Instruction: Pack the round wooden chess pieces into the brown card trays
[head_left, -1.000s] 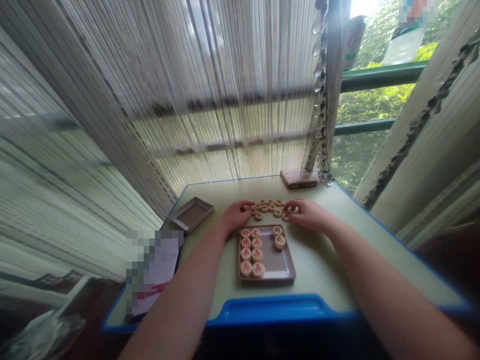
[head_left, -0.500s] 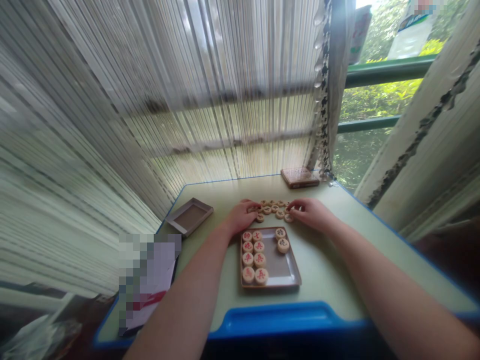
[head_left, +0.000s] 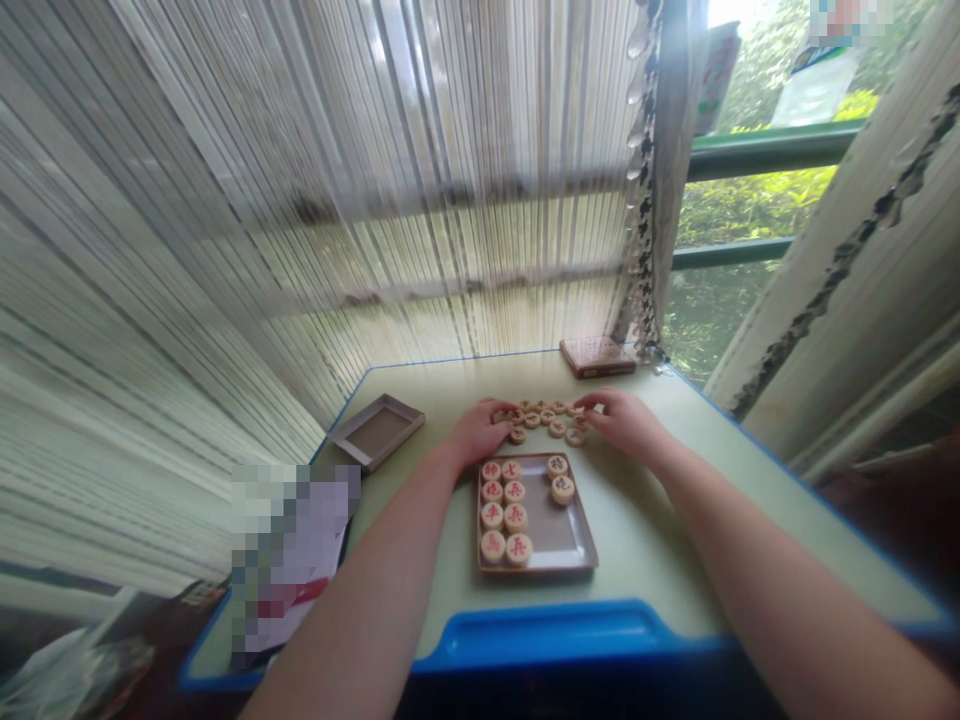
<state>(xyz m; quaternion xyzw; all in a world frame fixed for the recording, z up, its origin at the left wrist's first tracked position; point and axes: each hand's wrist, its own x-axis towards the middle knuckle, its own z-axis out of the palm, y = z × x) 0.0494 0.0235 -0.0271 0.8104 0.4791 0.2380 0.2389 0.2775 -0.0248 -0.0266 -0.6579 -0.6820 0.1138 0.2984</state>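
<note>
Several round wooden Chinese chess pieces [head_left: 547, 418] with dark characters form a loose cluster on the table. My left hand [head_left: 481, 430] rests at the cluster's left edge, thumb and fingers apart around the outer pieces. At its right edge, my right hand [head_left: 616, 418] has its fingers spread, tips close to or touching the end pieces; I cannot tell which. Nearer me lies a shallow box tray [head_left: 541, 562]. Its left side holds two columns of red-character pieces [head_left: 514, 517], lying flat. Two dark-character pieces [head_left: 562, 490] sit at its upper right.
A second shallow box part [head_left: 384, 432] lies at the table's left edge. At the back right is a flat brown box [head_left: 598, 356]. Papers [head_left: 307, 570] lie at front left. The table [head_left: 645, 540] has a blue rim, with string curtains [head_left: 450, 200] behind.
The right hand's fingers have parted slightly and lifted back from the pieces at the right end, uncovering more of them. My left hand is almost unmoved. The view has shifted a little.
</note>
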